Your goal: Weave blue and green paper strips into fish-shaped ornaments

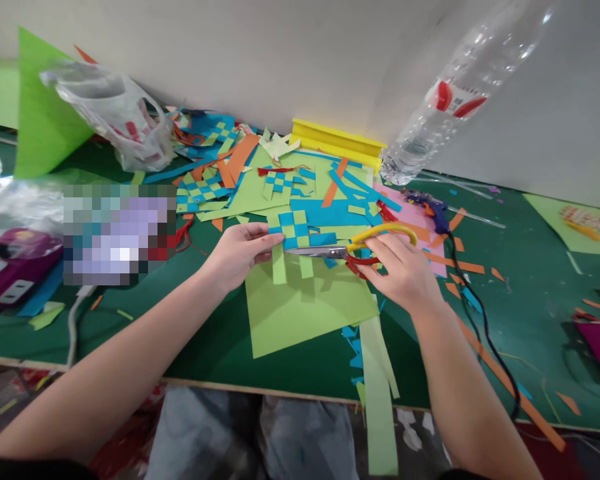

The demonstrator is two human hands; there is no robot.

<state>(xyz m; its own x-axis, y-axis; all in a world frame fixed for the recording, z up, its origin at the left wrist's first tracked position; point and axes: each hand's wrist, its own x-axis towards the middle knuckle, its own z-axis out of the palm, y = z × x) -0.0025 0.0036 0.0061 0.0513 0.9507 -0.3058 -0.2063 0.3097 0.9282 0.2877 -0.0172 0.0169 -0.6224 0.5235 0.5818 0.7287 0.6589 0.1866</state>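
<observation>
Between the thumb and fingers of my left hand (243, 253) is a woven piece of blue and light green paper strips (295, 230). Two green strip ends hang down from its lower edge. My right hand (397, 270) is closed round the yellow and red handles of a pair of scissors (330, 251). Their blades point left and lie across the green strips at the weave's lower edge; I cannot tell how far the blades are apart. Below the weave lies a light green paper sheet (305, 313). More finished-looking woven pieces (203, 190) lie behind my left hand.
Blue, orange and green paper scraps (353, 187) cover the back of the green table (520, 267). A plastic bottle (460, 100) stands at back right, beside a yellow holder (337, 143). A glue gun (427, 203) trails a black cord. A plastic bag (130, 123) stands at back left.
</observation>
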